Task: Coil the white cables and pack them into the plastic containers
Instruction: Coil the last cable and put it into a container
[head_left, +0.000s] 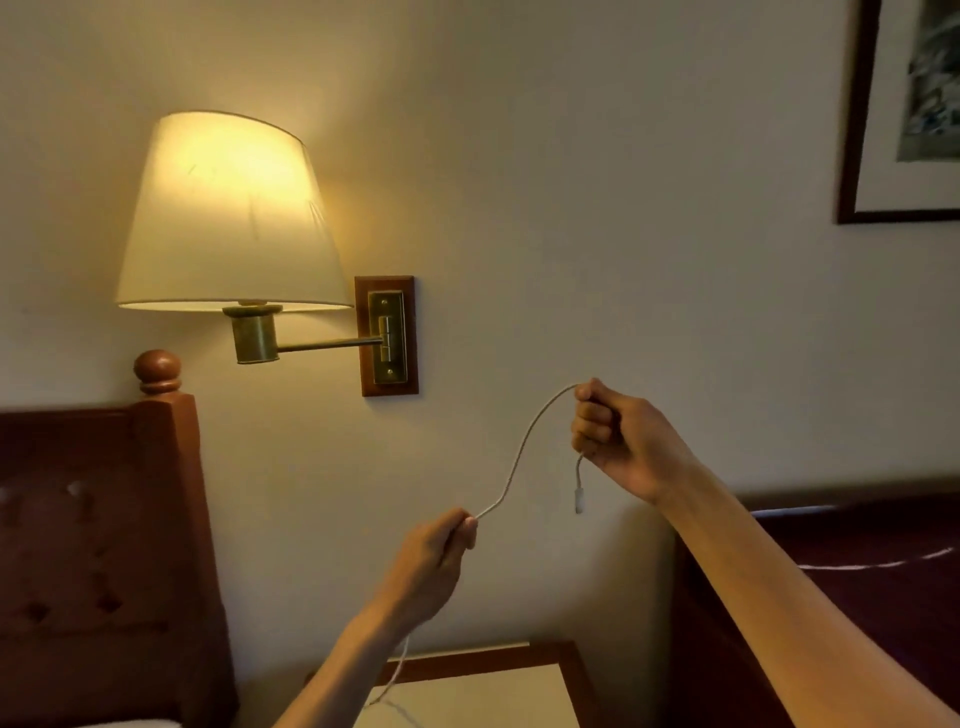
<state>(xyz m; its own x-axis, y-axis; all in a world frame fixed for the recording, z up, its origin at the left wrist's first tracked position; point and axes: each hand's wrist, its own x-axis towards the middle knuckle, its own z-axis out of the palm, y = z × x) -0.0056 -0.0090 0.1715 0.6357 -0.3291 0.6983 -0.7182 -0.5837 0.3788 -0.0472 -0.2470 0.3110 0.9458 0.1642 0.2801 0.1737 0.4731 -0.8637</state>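
A thin white cable (524, 447) arcs through the air between both hands, in front of the wall. My right hand (618, 436) grips it in a fist near one end; a short tail with a white plug (579, 500) dangles below that fist. Lower and to the left, my left hand (434, 558) pinches the cable, and the rest of it hangs down past my left forearm toward the bedside table (498, 686). A second white cable (878, 562) lies on the dark surface at the right. No plastic container is in view.
A lit wall lamp (228, 223) on a brass swing arm hangs at upper left, above a wooden headboard (98, 545). A framed picture (904, 109) is at the top right. A dark maroon surface (857, 597) runs along the right side.
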